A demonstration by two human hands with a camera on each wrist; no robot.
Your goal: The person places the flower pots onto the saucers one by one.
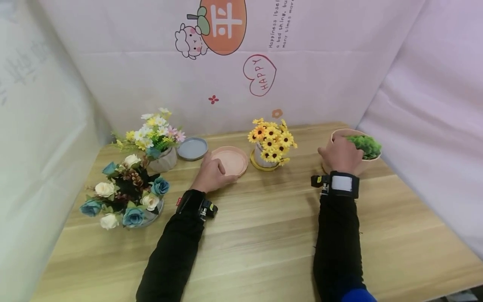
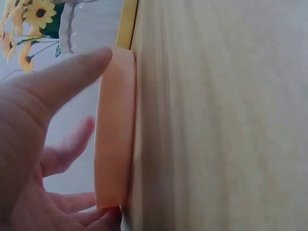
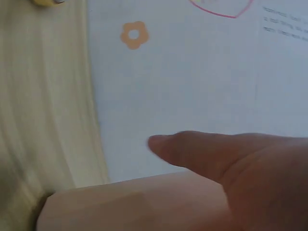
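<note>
My left hand [image 1: 211, 173] holds the shallow pink saucer [image 1: 231, 157] on the table. In the left wrist view its thumb lies on the saucer's rim and the other fingers curl at the opposite end. At the right, my right hand [image 1: 342, 155] lies over the near left rim of a pink pot [image 1: 363, 167] with a bushy green plant [image 1: 364, 144] in it. The right wrist view shows the thumb [image 3: 192, 149] stretched straight out above the pot's wall. The other fingers of that hand are hidden there.
Yellow sunflowers [image 1: 272, 142] stand in a pot on a yellow saucer [image 1: 264, 168], right of the pink saucer. A blue-grey saucer [image 1: 193, 149] lies behind my left hand. Mixed flowers [image 1: 158, 132] and blue and white roses [image 1: 128, 191] stand at the left. A white cloth backs the table.
</note>
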